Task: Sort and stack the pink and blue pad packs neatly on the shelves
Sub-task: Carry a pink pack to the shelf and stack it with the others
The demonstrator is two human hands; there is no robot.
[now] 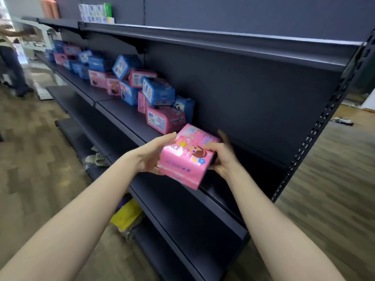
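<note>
Two hands: left hand [150, 157], right hand [221, 159]. Shelf boards [223, 40]: four levels, top to floor. Pink packs [165, 121]: eight in view, counting seven on the second board and one pink pack [188, 157] between the hands. Blue packs [158, 91]: four plain at the near end of the row, perhaps six or seven more at the blurred far end, so roughly ten in all. Orange rolls [49, 7] on the top board: two. Small boxes [97, 12] on the same board: one cluster. One sandal [99, 158], one yellow bag [126, 216], one other person [8, 55] far off left.
</note>
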